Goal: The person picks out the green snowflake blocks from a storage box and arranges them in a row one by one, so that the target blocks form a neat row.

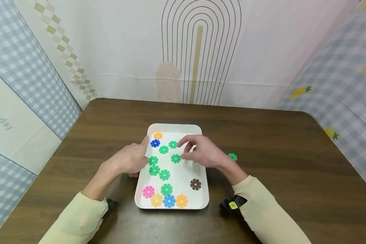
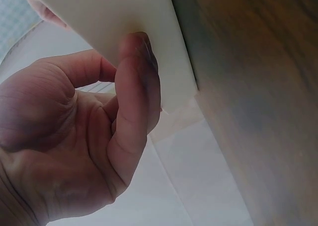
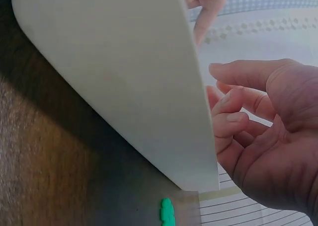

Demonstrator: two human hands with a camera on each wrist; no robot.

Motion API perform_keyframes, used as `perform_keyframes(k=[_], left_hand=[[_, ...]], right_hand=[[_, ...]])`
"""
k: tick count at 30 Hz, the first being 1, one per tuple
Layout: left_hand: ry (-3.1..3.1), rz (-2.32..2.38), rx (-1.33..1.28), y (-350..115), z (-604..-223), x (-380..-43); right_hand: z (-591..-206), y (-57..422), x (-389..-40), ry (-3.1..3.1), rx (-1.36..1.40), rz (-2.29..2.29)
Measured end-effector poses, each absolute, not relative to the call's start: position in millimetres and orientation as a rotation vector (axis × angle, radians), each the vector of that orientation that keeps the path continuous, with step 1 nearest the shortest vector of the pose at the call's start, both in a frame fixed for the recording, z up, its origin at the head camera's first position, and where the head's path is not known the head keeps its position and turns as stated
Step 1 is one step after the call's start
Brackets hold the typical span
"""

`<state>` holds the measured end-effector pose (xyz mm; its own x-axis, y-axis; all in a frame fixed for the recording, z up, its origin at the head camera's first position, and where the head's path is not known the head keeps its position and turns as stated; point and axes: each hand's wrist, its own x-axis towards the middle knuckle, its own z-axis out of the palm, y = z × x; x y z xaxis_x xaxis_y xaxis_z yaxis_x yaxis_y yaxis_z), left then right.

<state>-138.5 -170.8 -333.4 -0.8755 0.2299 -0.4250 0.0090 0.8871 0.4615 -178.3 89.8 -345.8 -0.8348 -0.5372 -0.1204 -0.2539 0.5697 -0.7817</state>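
A white tray (image 1: 190, 200) holds several notched plastic discs, mostly green. My left hand (image 1: 129, 159) grips the tray's left side, its curled fingers (image 2: 134, 82) against the outer wall. Over the upper right of the tray hovers my right hand (image 1: 202, 150), thumb and index finger apart with nothing between them. Its index fingertip is right by a green disc (image 1: 173, 144), its thumb tip beside another green disc (image 1: 176, 158). In the right wrist view the tray wall (image 3: 124, 87) covers what lies below the right hand (image 3: 268, 116).
Inside the tray are a brown disc (image 1: 196, 184), a pink disc (image 1: 148, 191), a light blue disc (image 1: 169, 201), a dark blue disc (image 1: 155, 143) and orange ones. One loose green disc (image 1: 232, 156) lies on the wooden table (image 1: 262, 142), right of the tray.
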Motion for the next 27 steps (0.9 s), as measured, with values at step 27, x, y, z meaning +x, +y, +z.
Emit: perform_keyframes(k=[27], left_hand=[[2.575, 0.609, 0.18, -169.9, -332.6, -137.0]], right_hand=[[-352.5, 73.2, -180.6, 2.532, -0.648, -0.955]])
